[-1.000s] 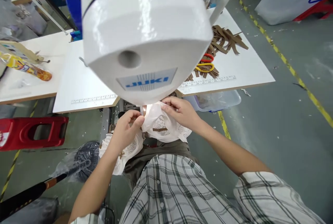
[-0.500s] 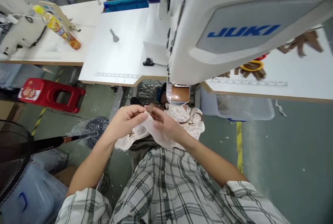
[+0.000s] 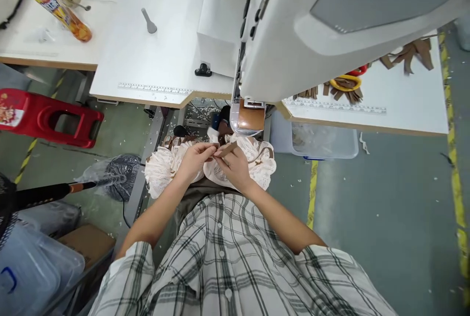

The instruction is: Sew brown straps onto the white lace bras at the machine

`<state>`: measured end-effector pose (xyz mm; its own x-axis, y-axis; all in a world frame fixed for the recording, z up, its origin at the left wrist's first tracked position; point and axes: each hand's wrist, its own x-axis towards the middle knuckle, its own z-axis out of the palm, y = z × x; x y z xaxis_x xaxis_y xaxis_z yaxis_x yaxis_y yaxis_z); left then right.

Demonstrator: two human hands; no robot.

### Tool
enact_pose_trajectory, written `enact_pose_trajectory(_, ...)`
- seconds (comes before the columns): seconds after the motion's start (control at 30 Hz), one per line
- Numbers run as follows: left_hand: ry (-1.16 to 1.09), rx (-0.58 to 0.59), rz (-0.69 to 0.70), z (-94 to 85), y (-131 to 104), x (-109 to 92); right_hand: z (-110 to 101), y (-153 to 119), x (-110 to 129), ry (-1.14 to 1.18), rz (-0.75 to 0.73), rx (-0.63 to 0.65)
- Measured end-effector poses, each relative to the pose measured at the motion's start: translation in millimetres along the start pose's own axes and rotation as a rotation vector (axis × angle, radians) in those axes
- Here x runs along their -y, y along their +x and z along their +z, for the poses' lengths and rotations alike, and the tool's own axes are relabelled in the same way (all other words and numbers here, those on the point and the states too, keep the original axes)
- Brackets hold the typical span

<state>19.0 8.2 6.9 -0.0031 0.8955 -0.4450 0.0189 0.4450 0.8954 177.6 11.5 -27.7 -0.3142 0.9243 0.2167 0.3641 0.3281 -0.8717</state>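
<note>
Both hands meet over my lap, just below the sewing machine's head. My left hand is closed, its thumb and forefinger pinched at the near end of a short brown fabric strap. Closed around the same strap is my right hand, and the strap's free end points up and right past its fingers. Pale lace garments with brown straps lie gathered on my lap, under and on either side of the hands. What the left fingertips cover is hidden.
The white sewing machine overhangs from above, its rounded brown-faced end close beyond my hands. Yellow-handled scissors lie among brown strips on the right table. A clear plastic bin sits below it. A red stool stands left.
My view has tilted down and shifted. The pale fabric stretched between my hands has dropped to my lap; the brown strap now shows between my fingers, hands closer together.
</note>
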Motion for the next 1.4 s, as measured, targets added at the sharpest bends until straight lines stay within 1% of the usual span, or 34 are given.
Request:
enact_pose_trajectory(0.1,-0.076,-0.018,0.030,11.0,1.2,-5.6,-17.1,-8.3,-2.1,-0.020,0.043,0.081)
enact_pose_trajectory(0.17,-0.107,-0.021,0.062,13.9,-2.7,-14.1,-31.1,-10.6,1.4,0.018,0.087,0.063)
enact_pose_trajectory(0.2,-0.137,0.003,0.065,14.5,-5.5,-18.5,-37.4,-10.0,4.3,0.032,0.095,0.020)
enact_pose_trajectory(0.27,-0.245,0.098,0.027,15.2,-11.4,-26.1,-46.9,-4.9,11.1,0.024,0.074,-0.056)
enact_pose_trajectory(0.33,-0.363,0.190,-0.036,15.9,-16.6,-31.4,-51.2,3.7,17.7,-0.015,0.035,-0.047)
enact_pose_trajectory(0.4,-0.416,0.221,-0.055,16.7,-20.3,-34.4,-51.4,12.3,22.6,-0.055,0.014,-0.014)
enact_pose_trajectory(0.43,-0.418,0.223,-0.045,17.0,-21.2,-35.3,-50.6,15.5,24.2,-0.068,0.006,-0.020)
enact_pose_trajectory(0.53,-0.315,0.214,0.012,17.6,-20.1,-36.4,-47.5,19.4,23.9,-0.076,-0.026,-0.100)
enact_pose_trajectory(0.63,-0.092,0.192,0.084,19.5,-13.9,-37.6,-43.6,17.4,18.3,-0.059,-0.076,-0.186)
enact_pose_trajectory(0.7,0.067,0.170,0.124,22.9,-9.1,-39.0,-40.2,13.5,14.4,-0.089,-0.129,-0.218)
enact_pose_trajectory(0.77,0.219,0.117,0.154,27.4,-4.6,-40.3,-38.4,9.3,9.8,-0.171,-0.193,-0.207)
enact_pose_trajectory(0.83,0.276,0.053,0.158,30.6,-0.1,-40.6,-44.6,9.6,0.7,-0.251,-0.247,-0.122)
enact_pose_trajectory(0.87,0.257,0.028,0.149,31.3,2.1,-40.3,-53.7,13.2,-6.5,-0.277,-0.260,-0.071)
enact_pose_trajectory(0.9,0.219,0.020,0.135,31.3,4.1,-40.1,-68.3,20.1,-15.5,-0.302,-0.258,-0.041)
enact_pose_trajectory(0.93,0.176,0.022,0.119,30.7,5.6,-40.1,-88.9,30.4,-25.8,-0.336,-0.234,-0.050)
enact_pose_trajectory(0.97,0.147,0.032,0.105,29.8,6.3,-40.5,-115.2,44.3,-36.9,-0.381,-0.191,-0.092)
enact_pose_trajectory(1.03,0.155,0.075,0.079,28.1,5.0,-42.6,-178.9,81.6,-59.2,-0.556,-0.022,-0.305)
enact_pose_trajectory(1.07,0.178,0.102,0.065,27.5,3.4,-44.1,-212.3,103.2,-69.3,-0.660,0.066,-0.349)
enact_pose_trajectory(1.1,0.198,0.124,0.054,27.3,1.4,-45.7,-243.6,125.0,-78.1,-0.769,0.152,-0.315)
enact_pose_trajectory(1.13,0.210,0.139,0.048,27.4,-0.6,-47.3,-271.0,145.4,-85.2,-0.874,0.245,-0.203)
enact_pose_trajectory(1.17,0.207,0.150,0.045,27.8,-2.4,-48.6,-293.2,163.1,-90.2,-0.953,0.310,-0.029)
enact_pose_trajectory(1.2,0.190,0.157,0.047,28.2,-3.9,-49.8,-309.7,177.1,-93.2,-0.967,0.323,0.047)
enact_pose_trajectory(1.23,0.165,0.162,0.050,28.8,-5.1,-50.7,-320.8,187.0,-94.2,-0.996,0.320,0.146)
enact_pose_trajectory(1.27,0.140,0.169,0.051,29.3,-6.0,-51.6,-327.1,192.7,-93.5,-1.023,0.294,0.229)
enact_pose_trajectory(1.33,0.114,0.174,0.044,30.3,-7.6,-53.8,-330.0,192.8,-88.1,-1.089,0.230,0.343)
enact_pose_trajectory(1.37,0.112,0.166,0.035,30.8,-8.5,-55.1,-328.8,188.1,-83.7,-1.123,0.212,0.376)
enact_pose_trajectory(1.4,0.107,0.152,0.022,31.1,-9.5,-56.7,-327.2,180.7,-78.1,-1.144,0.209,0.376)
